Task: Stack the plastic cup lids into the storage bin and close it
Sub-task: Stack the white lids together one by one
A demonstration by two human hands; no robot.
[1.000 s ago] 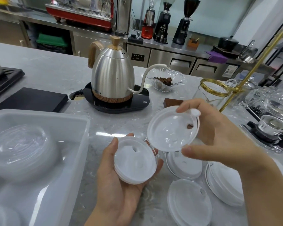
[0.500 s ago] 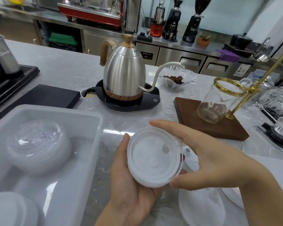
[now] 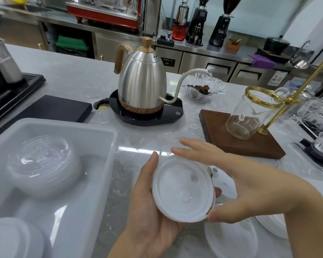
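Note:
My left hand (image 3: 147, 211) cradles a small stack of white plastic cup lids (image 3: 183, 190) above the counter, thumb along the left rim and fingertips curled under the right side. My right hand (image 3: 250, 183) hovers at the stack's right side with its fingers straight over the top edge and its thumb touching the lower rim. The translucent storage bin (image 3: 108, 164) stands open to the left. It holds a pile of clear lids (image 3: 45, 162) and a white pile (image 3: 11, 239) at its near corner. More loose lids (image 3: 231, 239) lie on the counter under my right hand.
A steel gooseneck kettle (image 3: 142, 86) on a black base stands behind the bin. To the right sits a wooden stand (image 3: 241, 138) with a glass carafe (image 3: 244, 120) and a brass pole. A black slab (image 3: 45, 110) lies left of the kettle, and a glass dish (image 3: 203, 90) behind it.
My right hand brought its lid down onto the one in my left hand, and its fingers have now straightened off it. The view has shifted left.

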